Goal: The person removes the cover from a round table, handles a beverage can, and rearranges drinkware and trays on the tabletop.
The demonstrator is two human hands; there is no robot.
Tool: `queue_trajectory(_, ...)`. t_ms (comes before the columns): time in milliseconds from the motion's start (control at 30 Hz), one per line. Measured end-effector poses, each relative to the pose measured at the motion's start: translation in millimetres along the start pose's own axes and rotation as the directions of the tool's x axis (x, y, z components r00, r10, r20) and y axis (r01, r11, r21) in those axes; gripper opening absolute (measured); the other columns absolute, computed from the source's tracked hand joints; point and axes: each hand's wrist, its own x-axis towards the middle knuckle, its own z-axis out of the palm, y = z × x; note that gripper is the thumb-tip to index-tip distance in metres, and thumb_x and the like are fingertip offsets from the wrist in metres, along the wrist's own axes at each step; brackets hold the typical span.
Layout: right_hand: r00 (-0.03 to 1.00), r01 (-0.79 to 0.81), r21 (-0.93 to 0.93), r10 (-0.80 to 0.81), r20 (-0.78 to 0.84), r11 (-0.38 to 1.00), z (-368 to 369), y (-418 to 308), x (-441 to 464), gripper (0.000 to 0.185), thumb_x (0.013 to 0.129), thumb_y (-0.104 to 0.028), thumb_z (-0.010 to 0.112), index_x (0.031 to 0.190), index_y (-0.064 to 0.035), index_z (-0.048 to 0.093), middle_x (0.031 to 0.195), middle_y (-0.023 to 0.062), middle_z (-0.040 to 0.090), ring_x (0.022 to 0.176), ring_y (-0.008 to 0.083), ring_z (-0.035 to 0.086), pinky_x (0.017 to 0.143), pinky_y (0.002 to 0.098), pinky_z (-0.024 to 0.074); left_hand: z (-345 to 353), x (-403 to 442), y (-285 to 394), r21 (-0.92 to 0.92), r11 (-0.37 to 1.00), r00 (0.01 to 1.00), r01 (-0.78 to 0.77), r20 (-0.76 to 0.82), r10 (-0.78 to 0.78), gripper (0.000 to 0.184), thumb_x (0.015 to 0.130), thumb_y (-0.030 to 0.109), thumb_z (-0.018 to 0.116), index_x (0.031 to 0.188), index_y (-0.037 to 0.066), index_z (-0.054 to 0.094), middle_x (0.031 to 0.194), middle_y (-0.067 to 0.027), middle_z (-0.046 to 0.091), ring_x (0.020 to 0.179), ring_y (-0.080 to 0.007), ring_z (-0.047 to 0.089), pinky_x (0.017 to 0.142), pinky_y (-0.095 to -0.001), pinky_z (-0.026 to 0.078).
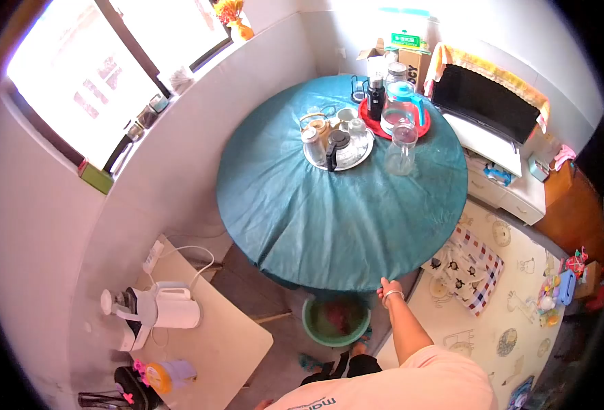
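1. Round table wears a teal cloth; your right hand is at its front edge, fingers curled, can't tell if they're pinching it.
2. Green basin below has something dark red inside, too blurry to name.
3. Round tray holds a dark-lidded pot; red tray holds a blue-lidded pitcher.
4. Your left hand barely shows, grip unclear.

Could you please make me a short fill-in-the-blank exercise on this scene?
The cloth-covered table is ____ in shape.
The hand at its near edge is the person's ____ one.
The tray under the blue-lidded pitcher is ____.
The basin below the table's near edge is ____.

Missing words: round; right; red; green.
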Motion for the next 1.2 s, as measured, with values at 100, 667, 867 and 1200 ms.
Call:
queue_trajectory(100,1.0,0.031,-0.03,-0.031,-0.005,0.999,-7.2,-1.1,-0.8,0.033,0.079,-0.023,0.048,0.098,0.0023,0.04,0.053,0.0095,0.05,0.036,0.0132,0.041,0.034,0.026,0.0335,-4.0,-4.1,1.4,0.007,1.0,1.0,0.007,-0.012,-0.007,0.049,0.067,0.033,0.058,0.105,0.005,0.046,0.097,-0.0176,0.051,0.09,-0.0284,0.049,0.072,-0.035,0.04)
queue_trajectory(667,0.992,0.072,-0.265,-0.041,0.12,0.962,-28.2,45.3,6.3,0.028,0.08,-0.026,0.046,0.074,0.0016,0.046,0.055,0.011,0.053,0.039,0.0153,0.048,0.037,0.0269,0.0397,15.5,-18.6,10.8,-0.007,0.998,0.998,0.07,0.002,-0.07,0.048,0.064,0.034,0.059,0.102,0.007,0.049,0.093,-0.0153,0.054,0.086,-0.0263,0.052,0.068,-0.0354,0.041)
queue_trajectory(867,0.96,0.202,-0.586,-0.041,0.276,0.785,-82.7,91.1,5.6,0.03,0.078,-0.027,0.047,0.072,0.0016,0.049,0.059,0.0117,0.057,0.046,0.0179,0.055,0.045,0.0301,0.0436,19.0,-11.1,28.1,-0.03,0.999,0.998,0.037,-0.044,-0.039,0.048,0.063,0.035,0.059,0.101,0.008,0.05,0.091,-0.0145,0.055,0.085,-0.0256,0.053,0.066,-0.0355,0.042)
queue_trajectory(1200,0.997,0.017,-0.582,0.034,0.076,0.813,-131.7,89.7,-46.8,0.019,0.078,-0.022,0.047,0.074,-0.004,0.051,0.061,0.0066,0.054,0.044,0.0131,0.05,0.038,0.0246,0.0378,-14.6,52.1,82.7,0.003,0.966,0.966,-0.258,-0.003,0.258,0.043,0.068,0.032,0.057,0.101,0.005,0.05,0.1,-0.015,0.052,0.092,-0.0282,0.05,0.078,-0.0346,0.04)
